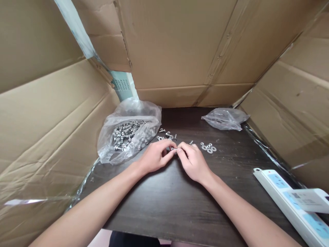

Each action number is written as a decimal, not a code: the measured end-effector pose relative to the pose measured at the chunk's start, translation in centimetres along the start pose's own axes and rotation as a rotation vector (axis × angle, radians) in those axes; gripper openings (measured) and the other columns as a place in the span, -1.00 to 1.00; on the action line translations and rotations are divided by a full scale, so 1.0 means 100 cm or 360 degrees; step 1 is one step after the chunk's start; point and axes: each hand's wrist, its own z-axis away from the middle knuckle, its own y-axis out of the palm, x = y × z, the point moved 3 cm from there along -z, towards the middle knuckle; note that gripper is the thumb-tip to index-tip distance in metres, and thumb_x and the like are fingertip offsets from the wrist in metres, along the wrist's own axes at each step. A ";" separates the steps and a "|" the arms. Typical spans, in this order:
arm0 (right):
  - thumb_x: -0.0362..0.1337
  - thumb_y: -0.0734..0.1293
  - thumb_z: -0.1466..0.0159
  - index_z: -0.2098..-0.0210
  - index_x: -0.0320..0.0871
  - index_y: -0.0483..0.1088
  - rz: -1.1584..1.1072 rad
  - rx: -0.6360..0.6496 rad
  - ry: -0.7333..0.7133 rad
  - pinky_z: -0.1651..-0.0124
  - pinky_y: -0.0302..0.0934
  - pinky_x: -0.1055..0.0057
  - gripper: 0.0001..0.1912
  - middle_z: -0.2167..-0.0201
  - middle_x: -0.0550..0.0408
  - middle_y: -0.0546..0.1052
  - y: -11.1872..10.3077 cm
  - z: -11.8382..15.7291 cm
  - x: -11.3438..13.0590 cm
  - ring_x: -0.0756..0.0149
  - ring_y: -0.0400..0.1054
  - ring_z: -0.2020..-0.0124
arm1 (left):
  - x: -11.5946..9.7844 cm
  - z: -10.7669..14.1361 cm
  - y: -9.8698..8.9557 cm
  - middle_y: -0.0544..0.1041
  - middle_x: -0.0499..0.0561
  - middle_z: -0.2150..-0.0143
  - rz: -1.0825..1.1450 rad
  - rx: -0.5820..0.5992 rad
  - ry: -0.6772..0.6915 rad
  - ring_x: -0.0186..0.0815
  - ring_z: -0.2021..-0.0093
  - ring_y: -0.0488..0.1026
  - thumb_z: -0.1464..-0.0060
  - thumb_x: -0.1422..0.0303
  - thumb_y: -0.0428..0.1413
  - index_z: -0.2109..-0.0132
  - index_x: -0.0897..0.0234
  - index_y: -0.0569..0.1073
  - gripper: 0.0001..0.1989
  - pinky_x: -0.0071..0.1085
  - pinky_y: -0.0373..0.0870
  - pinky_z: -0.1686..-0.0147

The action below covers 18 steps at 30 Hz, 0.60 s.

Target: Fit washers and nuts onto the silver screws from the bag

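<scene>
A small metal bolt [174, 149] is pinched between my two hands above the dark table. My left hand [155, 156] grips its left end with thumb and fingertips. At the other end, the closed fingers of my right hand [193, 161] touch it; whether a nut or washer sits there is too small to tell. Loose bolts and washers [168, 134] lie just beyond my left fingers. One more bolt [191, 142] is right behind my right hand, and several flat washers [210, 149] with small nuts lie to its right.
At the left stands an open clear plastic bag [105, 139] full of bolts. Another clear bag [226, 118] lies flat at the back right. A white power strip [272, 195] runs along the right side. Cardboard walls [180, 48] enclose the table [159, 206] at the back and sides.
</scene>
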 end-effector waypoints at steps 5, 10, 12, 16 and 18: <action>-0.18 0.03 -0.50 0.39 -0.12 0.23 0.0013 0.0057 0.0031 0.15 0.00 0.28 -0.63 0.45 0.11 0.48 0.000 0.000 -0.002 0.27 0.32 0.39 | 0.002 0.000 0.000 0.57 -0.01 0.15 0.0016 0.0005 0.0006 -0.41 0.36 0.44 -0.35 0.32 0.07 0.04 0.26 0.50 -0.84 -0.47 0.38 0.28; -0.19 0.13 -0.45 0.25 -0.11 0.33 0.0003 0.0042 0.0087 0.14 0.03 0.29 -0.78 0.41 0.13 0.51 -0.004 0.000 -0.002 0.25 0.34 0.36 | 0.002 0.000 -0.001 0.57 -0.03 0.15 0.0023 -0.0019 -0.0021 -0.43 0.38 0.42 -0.34 0.32 0.09 0.05 0.25 0.51 -0.85 -0.47 0.37 0.28; -0.22 0.14 -0.43 0.25 -0.11 0.31 0.0013 0.0025 0.0078 0.16 0.04 0.30 -0.82 0.46 0.15 0.48 -0.004 0.001 -0.001 0.26 0.31 0.40 | 0.002 0.000 -0.001 0.57 -0.04 0.16 0.0006 -0.0009 -0.0028 -0.44 0.39 0.41 -0.34 0.33 0.09 0.05 0.25 0.51 -0.86 -0.47 0.36 0.29; -0.22 0.11 -0.44 0.29 -0.11 0.27 0.0057 0.0007 0.0051 0.14 0.03 0.29 -0.79 0.47 0.14 0.47 -0.001 0.001 0.000 0.26 0.31 0.40 | 0.002 0.000 0.001 0.57 -0.04 0.16 -0.0002 -0.0004 -0.0031 -0.44 0.40 0.41 -0.33 0.34 0.10 0.05 0.26 0.51 -0.86 -0.48 0.36 0.30; -0.22 0.08 -0.46 0.31 -0.11 0.26 0.0072 -0.0004 0.0047 0.11 0.03 0.28 -0.75 0.43 0.11 0.49 0.001 0.000 0.000 0.26 0.32 0.39 | 0.002 0.000 0.001 0.57 -0.05 0.19 -0.0010 -0.0018 -0.0021 -0.45 0.41 0.41 -0.33 0.33 0.11 0.05 0.26 0.50 -0.86 -0.49 0.36 0.30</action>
